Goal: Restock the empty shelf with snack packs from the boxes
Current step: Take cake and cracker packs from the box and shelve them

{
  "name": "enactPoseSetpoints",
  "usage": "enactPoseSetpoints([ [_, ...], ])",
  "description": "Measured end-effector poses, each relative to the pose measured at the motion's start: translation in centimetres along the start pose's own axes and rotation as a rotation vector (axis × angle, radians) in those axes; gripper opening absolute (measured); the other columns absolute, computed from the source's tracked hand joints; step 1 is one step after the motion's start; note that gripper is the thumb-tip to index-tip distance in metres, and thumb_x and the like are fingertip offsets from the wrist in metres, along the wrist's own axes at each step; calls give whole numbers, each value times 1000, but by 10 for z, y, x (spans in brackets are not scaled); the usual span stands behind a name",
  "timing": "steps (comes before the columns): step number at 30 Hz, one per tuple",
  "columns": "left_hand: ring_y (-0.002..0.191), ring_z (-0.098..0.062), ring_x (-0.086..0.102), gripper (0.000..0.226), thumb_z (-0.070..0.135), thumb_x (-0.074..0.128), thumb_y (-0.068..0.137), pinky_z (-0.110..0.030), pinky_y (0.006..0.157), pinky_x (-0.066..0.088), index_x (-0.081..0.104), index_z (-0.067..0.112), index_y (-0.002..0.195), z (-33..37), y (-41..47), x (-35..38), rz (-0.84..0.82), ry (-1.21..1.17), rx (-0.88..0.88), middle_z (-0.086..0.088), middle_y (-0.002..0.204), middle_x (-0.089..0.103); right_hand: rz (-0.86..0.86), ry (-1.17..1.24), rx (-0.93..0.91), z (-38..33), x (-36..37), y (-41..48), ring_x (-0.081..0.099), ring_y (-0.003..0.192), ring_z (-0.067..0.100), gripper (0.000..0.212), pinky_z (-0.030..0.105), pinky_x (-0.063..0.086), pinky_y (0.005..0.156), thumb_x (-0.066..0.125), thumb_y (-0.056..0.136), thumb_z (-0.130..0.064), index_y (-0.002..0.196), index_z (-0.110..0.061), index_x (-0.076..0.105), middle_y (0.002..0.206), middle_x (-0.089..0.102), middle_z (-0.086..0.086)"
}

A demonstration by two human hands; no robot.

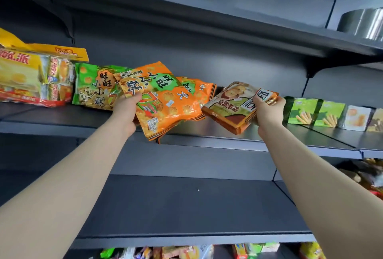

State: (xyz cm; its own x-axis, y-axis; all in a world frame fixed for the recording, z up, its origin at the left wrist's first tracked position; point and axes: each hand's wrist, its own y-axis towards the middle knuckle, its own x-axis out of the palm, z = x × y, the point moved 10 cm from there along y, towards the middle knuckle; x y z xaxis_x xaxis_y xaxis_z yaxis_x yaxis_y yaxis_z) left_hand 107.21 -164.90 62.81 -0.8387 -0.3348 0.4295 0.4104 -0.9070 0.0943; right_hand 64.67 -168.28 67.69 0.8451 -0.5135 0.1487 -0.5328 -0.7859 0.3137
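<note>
Now the fingers (134, 97) of my left hand (124, 111) clamp the orange packs (165, 103) by one side, and my right hand (267, 111) grips the brown pack (232, 105). Both are tilted at the front edge of the shelf (207, 140), likely so I can slide them back.

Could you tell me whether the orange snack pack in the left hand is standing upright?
No, tilted: the orange snack pack leans askew in the left hand, its lower corner overhanging the shelf edge.
</note>
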Motion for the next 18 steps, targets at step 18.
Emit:
enactPoseSetpoints([
  [18, 97, -21, 69, 25, 25, 57, 100, -40, 81, 57, 57, 24, 124, -60, 27, 120, 245, 1, 141, -1, 113, 70, -395, -65, -116, 44, 39, 196, 73, 80, 21, 36, 47, 60, 82, 81, 81, -23, 110, -12, 62, 96, 73, 3],
])
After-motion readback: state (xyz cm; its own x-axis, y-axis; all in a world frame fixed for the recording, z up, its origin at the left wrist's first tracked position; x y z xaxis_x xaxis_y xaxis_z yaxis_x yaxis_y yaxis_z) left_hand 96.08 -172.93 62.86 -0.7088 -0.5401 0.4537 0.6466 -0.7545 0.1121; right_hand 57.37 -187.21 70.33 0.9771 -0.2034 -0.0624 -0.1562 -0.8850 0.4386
